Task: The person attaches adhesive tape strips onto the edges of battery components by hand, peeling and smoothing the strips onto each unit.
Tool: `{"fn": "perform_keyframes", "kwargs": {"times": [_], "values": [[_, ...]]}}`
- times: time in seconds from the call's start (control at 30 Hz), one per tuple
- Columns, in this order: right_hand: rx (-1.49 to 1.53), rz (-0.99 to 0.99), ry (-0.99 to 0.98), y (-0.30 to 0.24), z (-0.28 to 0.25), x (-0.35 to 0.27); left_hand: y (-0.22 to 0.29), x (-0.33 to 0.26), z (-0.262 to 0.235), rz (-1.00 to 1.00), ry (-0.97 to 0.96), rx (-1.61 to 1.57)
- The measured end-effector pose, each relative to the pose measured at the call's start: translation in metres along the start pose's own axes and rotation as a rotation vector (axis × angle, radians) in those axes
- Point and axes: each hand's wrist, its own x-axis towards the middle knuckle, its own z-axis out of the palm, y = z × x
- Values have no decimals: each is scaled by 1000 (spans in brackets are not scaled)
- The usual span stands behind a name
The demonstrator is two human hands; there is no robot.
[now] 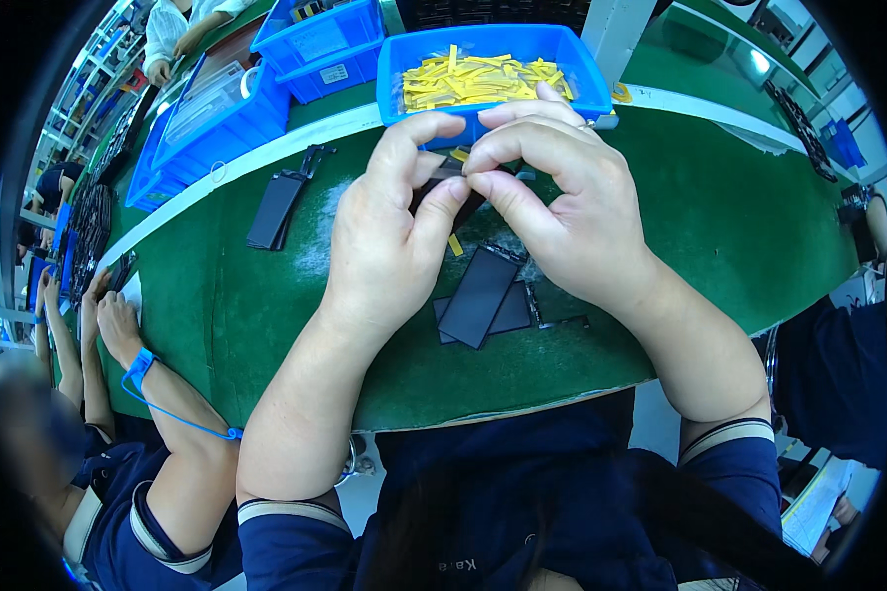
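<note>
My left hand (389, 231) and my right hand (562, 192) meet above the green table (739, 227), fingertips pinched together on a small dark flat part (460, 187) held between them. A bit of yellow strip (459, 155) shows at the fingertips. Below the hands, two black flat rectangular panels (480, 297) lie stacked on the table, with a loose yellow strip (455, 245) beside them. Behind the hands stands a blue bin (402, 59) filled with several yellow strips (478, 79).
Another black panel (274, 209) lies to the left on the table. More blue bins (222, 118) stand at the back left. A co-worker's forearms with a blue wrist strap (140, 366) rest at the left. Another person's arm (862, 222) is at the right edge.
</note>
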Motion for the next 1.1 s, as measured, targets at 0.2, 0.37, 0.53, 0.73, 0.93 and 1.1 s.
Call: {"fn": "perform_keyframes", "kwargs": {"times": [0.2,0.37,0.53,0.73,0.93,1.1], "values": [[-103,-42,114,-3,-3,4,-10,0,1,-122,2,-301],[253,416,66,1,-1,3,-3,0,2,-225,65,-521],[299,518,-5,2,-4,4,-7,-1,4,-161,84,-396],[282,497,-25,4,-1,1,-3,-3,9,-93,140,-162],[137,357,-62,1,1,2,2,-5,9,30,155,103],[181,311,-138,-1,-3,1,-18,14,-27,-144,202,416]]}}
